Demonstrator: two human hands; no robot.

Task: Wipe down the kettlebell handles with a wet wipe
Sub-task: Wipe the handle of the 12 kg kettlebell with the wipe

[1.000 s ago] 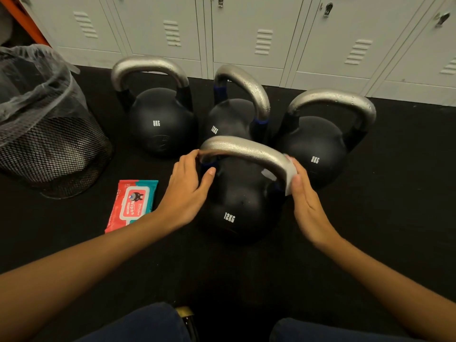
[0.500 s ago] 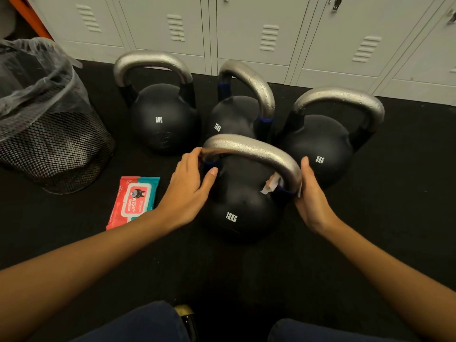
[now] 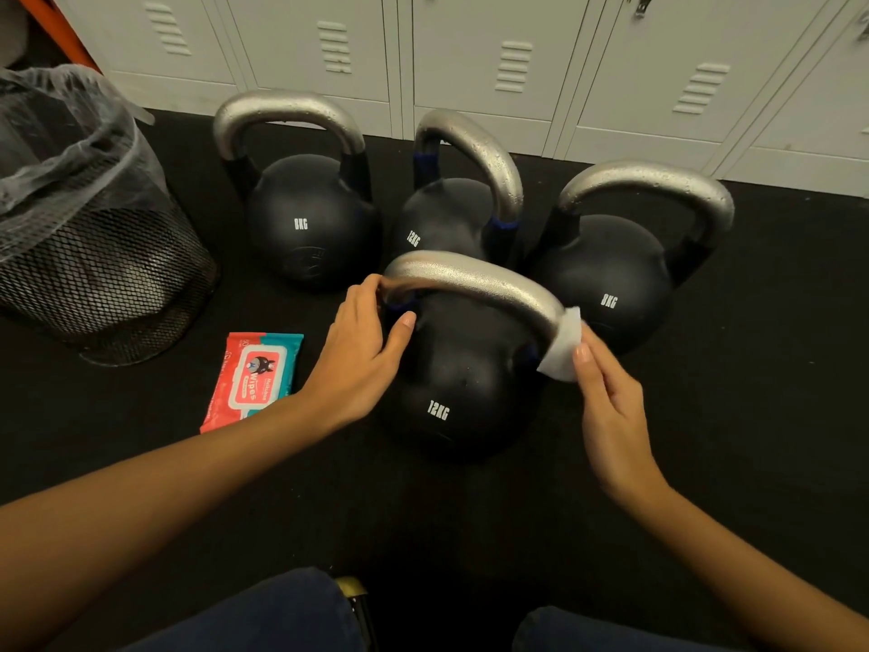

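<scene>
Now: left hand (image 3: 359, 357) grips handle (image 3: 470, 280) | right hand (image 3: 611, 411) presses wipe (image 3: 562, 345)

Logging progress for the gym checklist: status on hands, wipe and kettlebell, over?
Left hand grips near 12KG kettlebell's handle at its left end. Right hand presses wet wipe on handle's right end. Nothing blocking.

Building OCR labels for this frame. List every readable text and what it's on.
"12KG" on the front kettlebell
"12KG" on the back middle kettlebell
"8KG" on the back left kettlebell
"8KG" on the right kettlebell
"Wipes" on the wipes pack; its smaller print is too small to read
</scene>
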